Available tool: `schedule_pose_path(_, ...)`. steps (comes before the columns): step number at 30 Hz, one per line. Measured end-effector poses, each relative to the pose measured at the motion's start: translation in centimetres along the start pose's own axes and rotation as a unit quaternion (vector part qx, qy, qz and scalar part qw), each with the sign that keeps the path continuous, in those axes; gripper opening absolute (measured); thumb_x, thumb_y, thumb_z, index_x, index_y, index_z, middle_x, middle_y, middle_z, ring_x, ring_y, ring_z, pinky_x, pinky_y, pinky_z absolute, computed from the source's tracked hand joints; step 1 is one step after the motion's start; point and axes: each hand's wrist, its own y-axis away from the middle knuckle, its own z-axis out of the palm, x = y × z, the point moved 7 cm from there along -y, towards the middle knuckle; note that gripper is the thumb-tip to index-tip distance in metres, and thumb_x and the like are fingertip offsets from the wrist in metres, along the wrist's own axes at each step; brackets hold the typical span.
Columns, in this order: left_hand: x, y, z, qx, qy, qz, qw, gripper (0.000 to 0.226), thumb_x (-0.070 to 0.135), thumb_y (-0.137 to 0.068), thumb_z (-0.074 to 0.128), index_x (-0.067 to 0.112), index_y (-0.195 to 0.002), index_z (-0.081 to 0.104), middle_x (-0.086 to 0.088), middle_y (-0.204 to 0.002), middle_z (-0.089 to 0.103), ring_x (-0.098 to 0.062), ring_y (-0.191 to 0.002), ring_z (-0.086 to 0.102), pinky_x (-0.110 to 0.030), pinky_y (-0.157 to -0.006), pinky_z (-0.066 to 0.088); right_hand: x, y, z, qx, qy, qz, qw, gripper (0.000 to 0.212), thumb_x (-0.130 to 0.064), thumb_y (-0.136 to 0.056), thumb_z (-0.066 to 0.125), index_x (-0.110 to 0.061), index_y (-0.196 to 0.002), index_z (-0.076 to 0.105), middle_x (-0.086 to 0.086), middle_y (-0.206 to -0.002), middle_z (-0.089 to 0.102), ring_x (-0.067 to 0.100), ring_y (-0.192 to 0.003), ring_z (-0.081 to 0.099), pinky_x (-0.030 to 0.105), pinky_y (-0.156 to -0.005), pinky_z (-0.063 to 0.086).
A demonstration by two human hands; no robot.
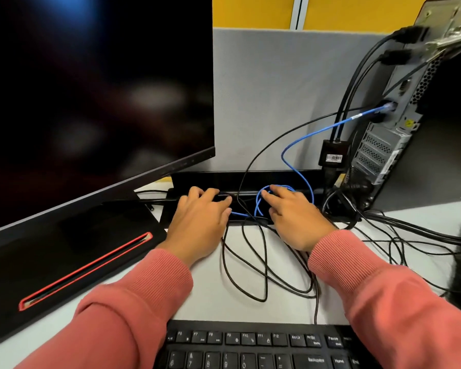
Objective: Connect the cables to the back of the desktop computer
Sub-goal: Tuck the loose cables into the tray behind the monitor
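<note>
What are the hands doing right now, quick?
Left hand: open, fingers spread over the cable slot.
Right hand: fingers hooked in the blue cable loops; grip cannot be told.

Keyboard [253, 347] cut off — computer [421, 107] ports blurred.

Office cubicle: partition [277, 97], monitor [91, 89], keyboard [250, 347].

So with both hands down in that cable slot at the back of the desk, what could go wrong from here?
1. The right hand is at the blue cable, which is already plugged into the desktop computer; a tug may unseat it.
2. Loose black cables loop between the hands and may snag.
3. The left hand reaches into the slot by the monitor; a hard pull could jolt it.
</note>
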Motion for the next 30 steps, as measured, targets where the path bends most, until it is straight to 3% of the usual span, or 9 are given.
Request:
schedule_pose_path(5, -0.3, 0.2, -0.4, 0.027, 0.070, -0.007, 0.997, 0.040, 0.045, -0.108, 0.041, 0.040, -0.144, 0.057, 0.010, -0.143, 0.054, -0.021, -0.128, 0.041, -0.038, -0.105, 0.035, -0.6, -0.4, 0.7, -0.065, 0.025, 0.008, 0.998, 0.048, -0.024, -0.112, 0.024, -0.015, -0.159, 0.029, -0.002, -0.170, 0.009, 0.021, -0.156, 0.008, 0.044, -0.124, 0.018)
schedule_pose_path(8, -0.4, 0.2, -0.9, 0.053, 0.114, -0.011, 0.992, 0.032, 0.043, -0.104, 0.052, 0.040, -0.133, 0.066, 0.012, -0.132, 0.057, -0.019, -0.123, 0.043, -0.037, -0.101, 0.037, -0.2, -1.0, 1.0, -0.073, 0.021, 0.008, 0.997, 0.052, -0.034, -0.110, 0.024, -0.023, -0.161, 0.021, -0.004, -0.171, 0.004, 0.020, -0.157, 0.006, 0.054, -0.124, 0.017)
schedule_pose_path(11, -0.6, 0.1, -1.6, 0.094, 0.145, -0.026, 0.985, 0.018, 0.040, -0.098, 0.065, 0.036, -0.111, 0.077, 0.013, -0.104, 0.055, -0.016, -0.106, 0.045, -0.037, -0.091, 0.041, 0.4, -0.9, 1.6, -0.091, 0.015, 0.021, 0.995, 0.055, -0.041, -0.110, 0.023, -0.027, -0.162, 0.015, -0.008, -0.171, 0.000, 0.017, -0.158, 0.004, 0.052, -0.126, 0.011)
schedule_pose_path(16, -0.9, 0.2, -1.5, 0.098, 0.184, -0.050, 0.977, 0.005, 0.034, -0.092, 0.075, 0.031, -0.088, 0.074, 0.012, -0.088, 0.052, -0.012, -0.094, 0.052, -0.036, -0.075, 0.049, 0.1, -0.3, 1.5, -0.109, -0.005, 0.030, 0.994, 0.056, -0.047, -0.109, 0.017, -0.028, -0.162, 0.018, -0.011, -0.170, -0.002, 0.015, -0.157, 0.004, 0.051, -0.124, 0.007)
schedule_pose_path(23, -0.7, 0.2, -1.8, 0.109, 0.128, -0.033, 0.985, 0.003, 0.034, -0.093, 0.074, 0.032, -0.090, 0.076, 0.015, -0.089, 0.062, -0.013, -0.097, 0.050, -0.033, -0.088, 0.037, -0.3, 0.1, 1.7, -0.134, 0.029, 0.018, 0.990, 0.053, -0.045, -0.110, 0.012, -0.032, -0.160, 0.023, -0.006, -0.171, 0.006, 0.018, -0.157, 0.008, 0.053, -0.123, 0.008)
schedule_pose_path(30, -0.3, 0.6, -2.1, 0.077, 0.088, -0.034, 0.993, 0.023, 0.040, -0.103, 0.053, 0.030, -0.095, 0.073, 0.010, -0.084, 0.071, -0.017, -0.084, 0.065, -0.034, -0.072, 0.053, 0.0, -0.7, 2.0, -0.159, 0.061, 0.024, 0.985, 0.049, -0.036, -0.110, 0.010, -0.037, -0.154, 0.030, 0.002, -0.154, 0.044, 0.032, -0.143, 0.038, 0.059, -0.115, 0.020)
